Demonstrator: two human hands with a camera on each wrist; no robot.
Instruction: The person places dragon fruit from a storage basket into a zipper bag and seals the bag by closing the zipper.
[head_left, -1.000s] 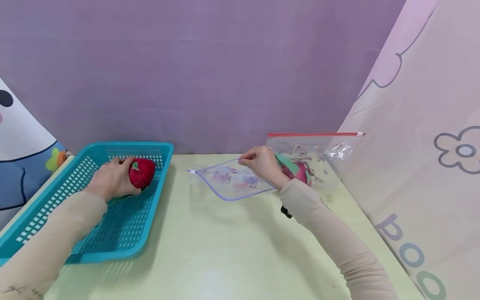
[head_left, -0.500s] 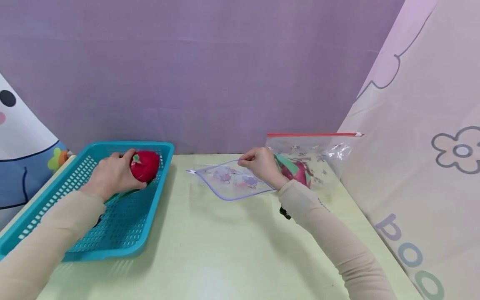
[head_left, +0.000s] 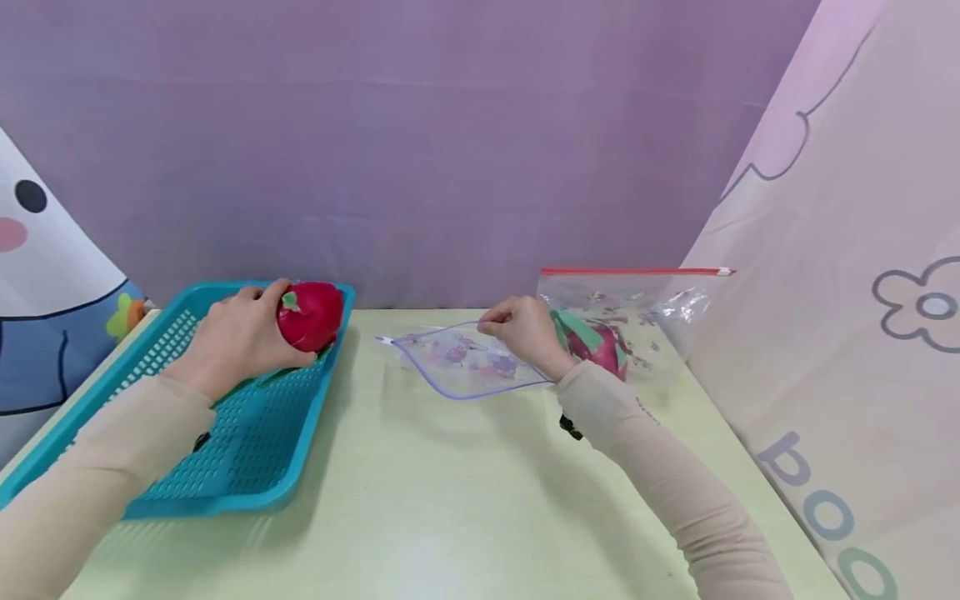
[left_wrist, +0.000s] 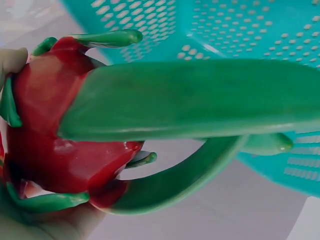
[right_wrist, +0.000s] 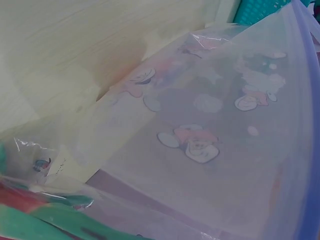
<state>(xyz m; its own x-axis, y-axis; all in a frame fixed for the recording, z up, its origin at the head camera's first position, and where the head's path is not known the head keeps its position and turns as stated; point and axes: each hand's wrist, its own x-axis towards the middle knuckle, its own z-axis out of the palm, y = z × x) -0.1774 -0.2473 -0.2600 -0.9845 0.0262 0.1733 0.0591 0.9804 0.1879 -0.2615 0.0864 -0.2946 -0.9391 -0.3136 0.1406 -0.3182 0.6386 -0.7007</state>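
In the head view my left hand (head_left: 238, 337) grips a red dragon fruit (head_left: 313, 317), held above the far end of a turquoise basket (head_left: 309, 425). Long green scales stick out of the fruit (left_wrist: 50, 115) in the left wrist view; part of my palm and a fingertip show around it. My right hand (head_left: 528, 329) pinches the purple-edged rim of a clear zip bag (head_left: 465, 379), whose mouth gapes. Printed cartoon figures cover that bag (right_wrist: 200, 110) in the right wrist view. My right fingertips are out of that view.
Behind my right forearm a clear bag with a red zip (head_left: 637, 272) stands upright, with another dragon fruit (head_left: 600, 346) in it. A pale table (head_left: 420, 508) lies beneath. A purple backdrop (head_left: 450, 150) rises behind, and a printed sheet (head_left: 825, 275) stands at the right.
My left hand has lifted the dragon fruit up and to the right, out of the basket's depth towards its far right rim. The right hand and the purple-edged bag have stayed put.
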